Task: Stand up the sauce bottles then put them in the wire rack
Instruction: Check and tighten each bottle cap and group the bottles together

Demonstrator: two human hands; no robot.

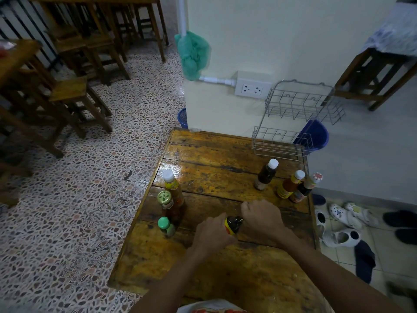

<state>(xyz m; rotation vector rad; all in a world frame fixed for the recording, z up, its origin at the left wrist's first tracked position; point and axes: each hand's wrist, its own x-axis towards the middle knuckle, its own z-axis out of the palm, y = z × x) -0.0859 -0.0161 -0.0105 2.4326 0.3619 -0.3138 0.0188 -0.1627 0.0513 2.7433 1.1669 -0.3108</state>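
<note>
A dark sauce bottle [233, 224] with a yellow-red label lies on its side on the wooden table [216, 152]. My left hand [213, 233] grips its labelled end and my right hand [261, 219] curls over its other end. Three bottles stand at the table's left: an orange one with a white cap [173, 188], one with a green-gold lid [167, 203] and a small green-capped one [167, 227]. At the right stand a dark white-capped bottle [266, 173], an orange bottle [290, 185] and a dark bottle with a patterned cap [305, 188]. The two-tier wire rack [297, 118] stands empty at the far right corner.
A wall with a socket [252, 88] rises behind the table. A blue bucket [316, 136] sits behind the rack. Sandals and shoes [343, 224] lie on the floor to the right. Wooden stools and tables [74, 91] fill the far left.
</note>
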